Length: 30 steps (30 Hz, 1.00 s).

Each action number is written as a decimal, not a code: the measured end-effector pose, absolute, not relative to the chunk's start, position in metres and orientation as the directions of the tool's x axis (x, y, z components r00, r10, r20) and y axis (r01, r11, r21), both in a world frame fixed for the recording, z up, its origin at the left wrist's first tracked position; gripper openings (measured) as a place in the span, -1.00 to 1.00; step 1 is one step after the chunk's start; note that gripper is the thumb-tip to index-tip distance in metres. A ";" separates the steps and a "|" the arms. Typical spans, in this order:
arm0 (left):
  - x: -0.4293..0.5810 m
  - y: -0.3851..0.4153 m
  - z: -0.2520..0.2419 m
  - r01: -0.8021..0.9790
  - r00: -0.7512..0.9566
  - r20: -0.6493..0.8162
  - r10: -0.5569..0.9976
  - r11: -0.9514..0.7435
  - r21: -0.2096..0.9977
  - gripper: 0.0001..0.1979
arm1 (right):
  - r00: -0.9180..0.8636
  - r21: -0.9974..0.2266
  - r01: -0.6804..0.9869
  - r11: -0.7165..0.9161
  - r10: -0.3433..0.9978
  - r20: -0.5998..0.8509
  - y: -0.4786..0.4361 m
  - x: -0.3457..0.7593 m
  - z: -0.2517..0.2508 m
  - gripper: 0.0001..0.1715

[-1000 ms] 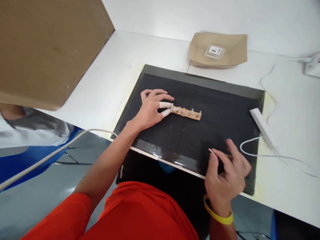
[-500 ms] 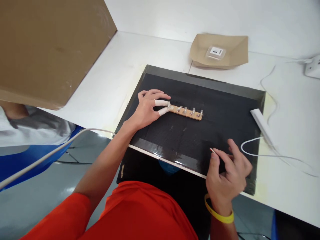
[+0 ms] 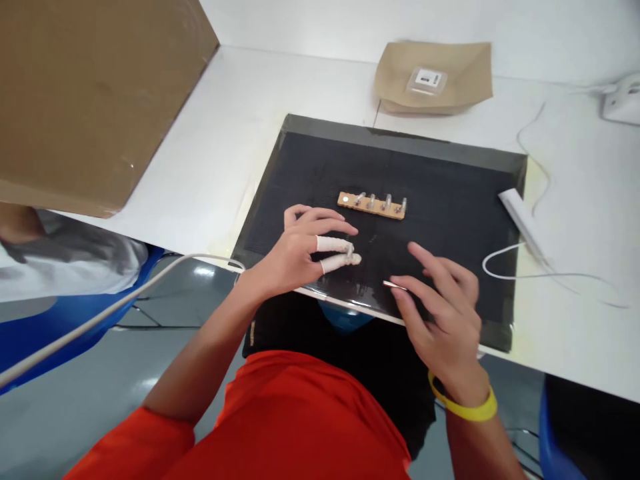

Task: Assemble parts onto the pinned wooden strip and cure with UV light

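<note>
My left hand, with white finger cots on the thumb and index finger, pinches a small clear tube-like piece above the front of the black mat. Between thumb and index finger of my right hand is a short, thin stick, light with some red on it; its exact kind is too small to tell. Farther back on the mat lies a tan strip carrying several clear bent pieces like the one I hold. A round white spot shows at the strip's left end. Neither hand touches the strip.
A brown paper tray with a labelled clear case stands at the back. At right lie a white bar and its cable. A big cardboard panel rises at left, with another person's sleeve below it.
My left hand has lifted the clear piece off the strip's left end and drawn it toward me. My right hand, still pinching the thin stick, has moved left toward it.
</note>
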<state>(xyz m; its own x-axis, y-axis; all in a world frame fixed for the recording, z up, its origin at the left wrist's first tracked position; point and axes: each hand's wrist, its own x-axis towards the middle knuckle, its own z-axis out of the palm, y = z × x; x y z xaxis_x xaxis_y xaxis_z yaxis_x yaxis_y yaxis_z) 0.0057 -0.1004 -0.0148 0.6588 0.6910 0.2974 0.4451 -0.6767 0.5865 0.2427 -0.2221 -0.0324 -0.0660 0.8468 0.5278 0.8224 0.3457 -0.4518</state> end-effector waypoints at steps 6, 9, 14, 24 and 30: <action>0.018 -0.117 -0.029 0.372 0.697 0.285 0.658 -0.672 0.641 -0.97 | -0.016 -0.428 0.858 0.284 0.848 0.530 -0.207 0.243 -0.026 -0.85; 0.021 -0.118 -0.037 0.357 0.712 0.276 0.645 -0.671 0.649 -0.95 | -0.185 -0.364 0.840 0.403 0.843 0.505 -0.211 0.243 -0.029 -0.84; 0.023 -0.115 -0.044 0.386 0.709 0.242 0.663 -0.651 0.654 -0.94 | -0.033 -0.369 0.890 0.269 0.844 0.535 -0.217 0.244 -0.034 -0.84; 0.024 -0.117 -0.045 0.405 0.720 0.231 0.654 -0.667 0.625 -0.90 | -0.107 -0.296 0.914 0.277 0.869 0.482 -0.213 0.249 -0.039 -0.79; 0.023 -0.117 -0.046 0.413 0.729 0.220 0.649 -0.672 0.615 -0.85 | 0.019 -0.314 0.936 0.161 0.866 0.500 -0.212 0.252 -0.040 -0.80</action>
